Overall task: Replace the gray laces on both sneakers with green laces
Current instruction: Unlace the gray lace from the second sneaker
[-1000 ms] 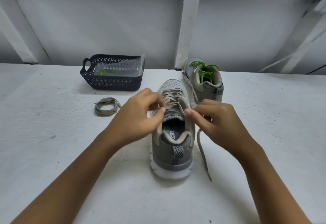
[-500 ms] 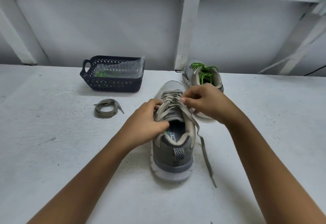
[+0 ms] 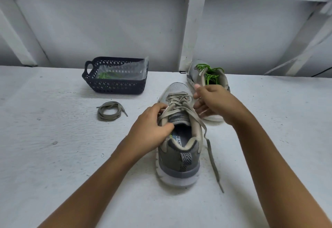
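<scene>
A gray sneaker stands heel toward me in the middle of the white table, still threaded with a gray lace. One loose end of that lace trails down the shoe's right side onto the table. My left hand grips the shoe's left collar and the lace there. My right hand is at the upper right eyelets, fingers spread by the lace crossings. Behind it stands the second sneaker with green laces. A removed gray lace lies coiled to the left.
A dark perforated basket at the back left holds a clear plastic bag with green laces inside. A white wall with slanted beams runs along the table's far edge.
My right hand moved from beside the shoe's tongue up to the upper eyelets, and its fingers opened. My left hand slid down to the shoe's left collar.
</scene>
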`<state>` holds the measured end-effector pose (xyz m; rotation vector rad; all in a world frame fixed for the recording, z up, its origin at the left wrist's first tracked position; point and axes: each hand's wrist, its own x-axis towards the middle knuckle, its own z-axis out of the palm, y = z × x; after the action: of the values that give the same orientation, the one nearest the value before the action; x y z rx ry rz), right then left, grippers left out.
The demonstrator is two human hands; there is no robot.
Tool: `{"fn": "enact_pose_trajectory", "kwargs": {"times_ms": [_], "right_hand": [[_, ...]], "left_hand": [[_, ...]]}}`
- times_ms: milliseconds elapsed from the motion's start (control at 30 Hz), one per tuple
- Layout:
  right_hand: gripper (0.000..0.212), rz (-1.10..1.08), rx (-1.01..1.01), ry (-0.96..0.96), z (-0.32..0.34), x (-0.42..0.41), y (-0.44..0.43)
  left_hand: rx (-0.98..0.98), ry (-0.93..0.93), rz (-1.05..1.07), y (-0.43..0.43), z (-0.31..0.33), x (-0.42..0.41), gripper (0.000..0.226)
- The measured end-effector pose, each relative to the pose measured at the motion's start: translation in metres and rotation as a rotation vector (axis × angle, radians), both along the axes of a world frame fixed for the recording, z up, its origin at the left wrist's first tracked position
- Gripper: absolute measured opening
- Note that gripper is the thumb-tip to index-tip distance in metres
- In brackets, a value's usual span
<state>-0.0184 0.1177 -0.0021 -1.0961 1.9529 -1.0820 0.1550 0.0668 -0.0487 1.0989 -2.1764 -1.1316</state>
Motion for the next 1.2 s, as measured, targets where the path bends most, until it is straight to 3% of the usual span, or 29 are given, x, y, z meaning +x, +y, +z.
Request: {"fn": "enact_pose_trajectory", "kwargs": {"times_ms": [167,267,400,467,600,733,833,900,967,1033,1133,1200], "right_hand": [[0.015,0.178,0.023,0.206,-0.003,-0.002,0.006],[0.014,0.063,-0.071,0.257,-0.005,-0.001,0.002],[0.02,-0.068,-0.138,0.447,-0.009,-0.001,-0.002],[0.034,-0.006,-0.044,0.422,-0.007,-0.001,0.002],[0.025,0.144,0.027,0.305,-0.002,0.002,0.012],[0.022,-0.022,-0.098,0.388,-0.008,-0.001,0.009],[0.017,-0.258,-0.196,0.601,-0.01,-0.007,0.008],[0.029,-0.236,-0.149,0.558,-0.01,-0.008,0.01],[0.041,-0.086,-0.025,0.378,-0.011,-0.003,0.013],[0.035,0.027,0.044,0.265,-0.012,0.003,0.017],[0.025,-0.014,-0.071,0.241,-0.011,0.003,0.017],[0.022,-0.16,-0.198,0.262,-0.01,-0.005,0.014]], "left_hand": [[0.02,-0.006,-0.004,0.001,0.001,0.0,0.049],[0.031,-0.01,0.004,0.003,0.003,0.0,0.063],[0.033,-0.006,0.005,0.004,0.002,0.001,0.061],[0.035,0.003,0.007,0.004,0.002,0.001,0.063],[0.033,0.002,0.003,0.004,0.002,0.0,0.063],[0.039,0.007,0.003,0.003,0.001,0.001,0.063],[0.044,0.006,0.005,0.003,0.0,0.001,0.059],[0.04,0.006,0.006,0.003,0.0,0.0,0.059],[0.041,0.011,0.01,0.002,-0.001,0.001,0.06],[0.04,0.015,0.007,0.002,-0.002,0.001,0.051],[0.028,0.021,0.007,0.001,-0.004,0.002,0.048],[0.034,0.028,0.002,0.002,-0.004,0.001,0.049]]}}
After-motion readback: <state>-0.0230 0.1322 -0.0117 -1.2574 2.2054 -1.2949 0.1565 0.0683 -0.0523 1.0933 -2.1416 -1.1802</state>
